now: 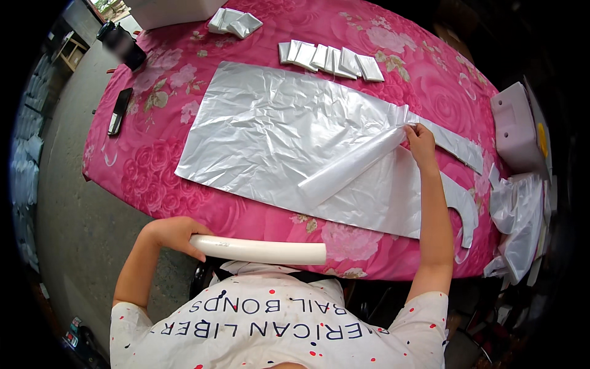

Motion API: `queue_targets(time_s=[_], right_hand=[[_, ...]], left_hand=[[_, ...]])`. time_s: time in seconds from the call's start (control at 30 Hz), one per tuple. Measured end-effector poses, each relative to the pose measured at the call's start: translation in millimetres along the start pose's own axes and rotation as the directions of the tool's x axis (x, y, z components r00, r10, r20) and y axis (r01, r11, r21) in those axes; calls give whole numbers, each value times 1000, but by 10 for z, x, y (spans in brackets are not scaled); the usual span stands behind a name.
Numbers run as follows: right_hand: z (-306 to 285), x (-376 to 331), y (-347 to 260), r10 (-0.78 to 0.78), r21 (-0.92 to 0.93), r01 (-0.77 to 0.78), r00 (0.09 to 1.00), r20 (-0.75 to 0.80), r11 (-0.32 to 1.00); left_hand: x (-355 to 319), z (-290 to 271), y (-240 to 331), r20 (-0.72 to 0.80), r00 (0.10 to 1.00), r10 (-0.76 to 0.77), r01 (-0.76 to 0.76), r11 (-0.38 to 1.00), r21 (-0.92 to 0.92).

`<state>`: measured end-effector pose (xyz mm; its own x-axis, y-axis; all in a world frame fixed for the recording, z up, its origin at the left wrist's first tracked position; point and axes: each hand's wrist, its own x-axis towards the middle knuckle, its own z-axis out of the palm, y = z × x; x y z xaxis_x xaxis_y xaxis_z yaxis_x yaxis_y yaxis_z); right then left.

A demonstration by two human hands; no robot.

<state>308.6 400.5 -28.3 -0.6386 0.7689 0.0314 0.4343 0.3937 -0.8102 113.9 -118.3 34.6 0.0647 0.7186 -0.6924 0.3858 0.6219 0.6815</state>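
A thin, shiny white plastic apron point(264, 123) lies spread on the table, creased, its strap-like ends pointing right. My right hand point(420, 142) is closed, pinching the apron near its right part, where a fold of the film is raised and turned over diagonally. In my left hand point(174, 236) is one end of a white plastic tube point(264, 250), held level along the table's near edge. The tube's other end points right, in front of my body. Part of my left fingers is hidden behind the tube.
A pink floral tablecloth point(147, 154) covers the table. Several flat folded plastic packets point(332, 60) lie in a row at the back, with a smaller pile point(235, 23) beside a white box point(175, 11). At left is a black phone-like object point(120, 111); at right, a white bin point(519, 132) and clear plastic bags point(516, 221).
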Motion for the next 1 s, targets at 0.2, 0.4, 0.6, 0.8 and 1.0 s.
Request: queue_targets(time_s=[0.2, 0.4, 0.6, 0.8, 1.0], right_hand=[[591, 90, -414, -84, -18, 89, 975, 207, 996], [860, 135, -679, -118, -44, 149, 904, 410, 988], [877, 224, -702, -80, -96, 142, 875, 477, 985], [833, 269, -614, 30, 287, -55, 996, 90, 956], [801, -1161, -950, -531, -90, 575, 795, 293, 813]], left_hand=[[806, -533, 965, -282, 891, 356, -201, 866, 459], [1605, -291, 982, -296, 416, 860, -391, 463, 795], [1670, 369, 725, -36, 632, 774, -459, 411, 788], [1652, 544, 670, -3, 684, 729, -424, 402, 811], [1651, 584, 639, -55, 672, 739, -402, 426, 811]])
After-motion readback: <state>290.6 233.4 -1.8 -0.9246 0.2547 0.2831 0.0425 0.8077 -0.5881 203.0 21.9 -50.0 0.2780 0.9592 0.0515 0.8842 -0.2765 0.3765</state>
